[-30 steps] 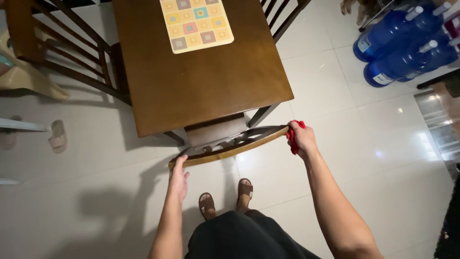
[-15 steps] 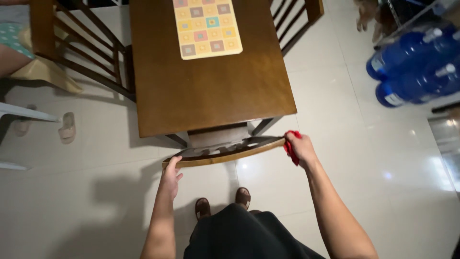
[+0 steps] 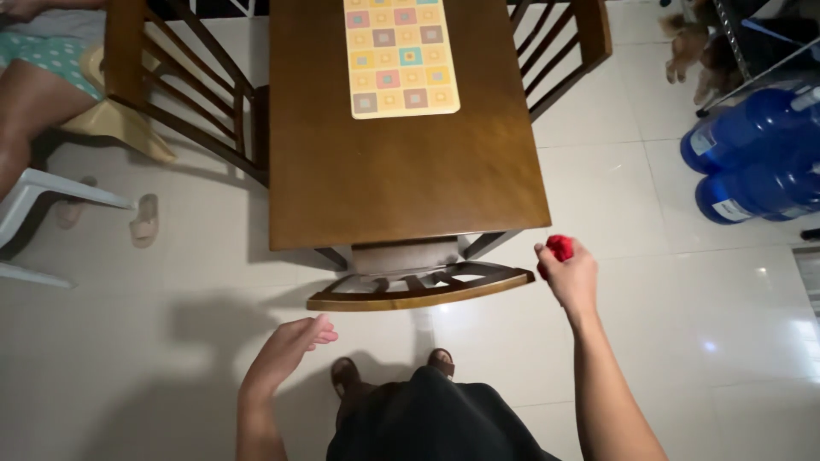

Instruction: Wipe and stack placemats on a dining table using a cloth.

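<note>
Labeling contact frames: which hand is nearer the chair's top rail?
Right. The right hand, closed on a red cloth, is just off the top rail right end; the left hand hangs open below its left end.

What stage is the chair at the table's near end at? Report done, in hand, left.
Done: the wooden chair sits tucked under the near end of the dining table, seat beneath the tabletop. In hand: the right hand grips a red cloth just off the chair's right end; the left hand is open, clear of the backrest. Left: nothing on the chair needs moving; wiping cannot be judged.

Head view, steeply down, table-end chair (image 3: pixel 420 288)
</note>
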